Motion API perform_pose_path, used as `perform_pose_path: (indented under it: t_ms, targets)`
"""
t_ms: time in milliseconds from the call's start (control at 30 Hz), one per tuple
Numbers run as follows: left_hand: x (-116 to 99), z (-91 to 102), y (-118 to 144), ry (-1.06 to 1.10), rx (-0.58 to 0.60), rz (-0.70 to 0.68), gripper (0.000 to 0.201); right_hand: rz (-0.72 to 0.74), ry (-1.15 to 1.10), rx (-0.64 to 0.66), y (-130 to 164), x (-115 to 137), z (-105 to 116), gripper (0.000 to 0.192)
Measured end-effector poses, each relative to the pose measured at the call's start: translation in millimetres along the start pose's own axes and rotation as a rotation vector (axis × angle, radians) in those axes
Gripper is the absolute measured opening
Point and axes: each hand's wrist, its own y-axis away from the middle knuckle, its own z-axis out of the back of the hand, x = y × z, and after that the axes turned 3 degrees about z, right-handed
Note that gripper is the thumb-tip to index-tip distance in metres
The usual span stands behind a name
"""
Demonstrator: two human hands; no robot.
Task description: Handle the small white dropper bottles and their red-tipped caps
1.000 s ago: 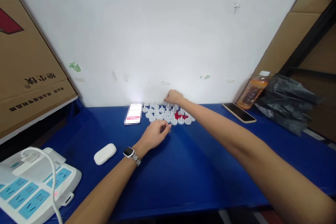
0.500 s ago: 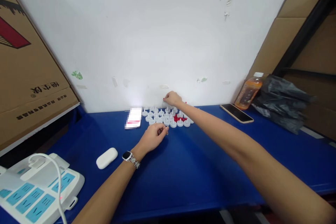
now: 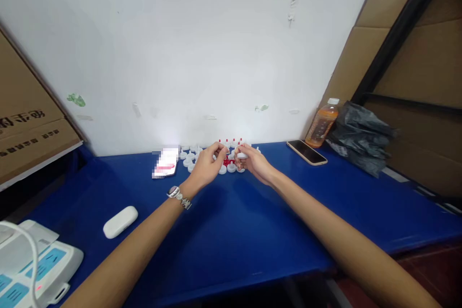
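White nozzle caps [image 3: 187, 162], round with short upright spouts, stand in a cluster at the back of the blue table. Several along the back carry red tips [image 3: 234, 140]. Loose small red tips [image 3: 226, 161] lie in the middle of the cluster, partly behind my hands. My left hand [image 3: 206, 167] is over the cluster, thumb and fingers pinched together; whatever lies between them is too small to make out. Facing it from the right, my right hand [image 3: 254, 161] is closed on a white nozzle cap [image 3: 242, 155], held tilted close to the left fingertips.
A lit phone [image 3: 166, 161] lies left of the caps, a white case [image 3: 120, 222] nearer me. The power strip [image 3: 68, 262] fills the front left corner. On the right are another phone [image 3: 306, 152], an orange drink bottle [image 3: 322, 124] and a dark plastic bag [image 3: 359, 137]. A white wall [image 3: 202, 57] bounds the back.
My right hand has come back from the wall side and now holds a white nozzle cap. My left hand has moved forward to meet it over the caps. The view has swung to the right.
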Motion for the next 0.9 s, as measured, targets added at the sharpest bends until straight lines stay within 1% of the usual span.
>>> perform_pose_path:
  t_ms: [100,133,200,267,333,467,567,633,667,733,800,833,900]
  targets:
    - [-2,-18.4,4,0.047,-0.039,0.012,0.027,-0.033,-0.005,0.055,10,-8,-2,0.024]
    - [-1,-22.8,8,0.06,-0.031,0.008,0.026,-0.026,0.013,0.062,12,-10,-4,0.026]
    - [-1,-27.8,19,0.055,0.034,-0.028,0.024,-0.007,0.034,0.047,14,-14,-8,0.031]
    - [0,-28.3,28,0.005,0.116,-0.085,0.024,-0.006,0.014,0.012,17,-16,-12,0.032]
    - [0,-26.1,33,-0.057,0.165,-0.134,0.025,-0.035,-0.01,-0.003,19,-16,-15,0.031]
    - [-2,-22.3,33,-0.139,0.224,-0.201,0.027,-0.091,0.019,0.008,23,-17,-16,0.032]
    - [-3,-24.4,32,-0.179,0.235,-0.265,0.028,-0.098,0.026,0.017,25,-18,-16,0.031]
    - [-2,-26.1,31,-0.14,0.209,-0.257,0.03,-0.044,0.068,0.021,24,-16,-15,0.029]
    - [-1,-26.0,30,-0.095,0.17,-0.218,0.033,0.014,0.111,0.008,24,-14,-13,0.028]
    - [1,-22.2,28,0.021,0.052,-0.1,0.039,0.147,0.201,-0.071,21,-9,-6,0.027]
    - [3,-14.0,22,0.098,-0.054,-0.006,0.042,0.232,0.225,-0.174,18,-2,6,0.028]
    - [5,-9.3,17,0.086,-0.059,0.005,0.043,0.242,0.213,-0.214,17,1,12,0.03]
    - [9,-2.4,5,-0.057,-0.038,-0.027,0.039,0.22,0.197,-0.252,15,5,23,0.034]
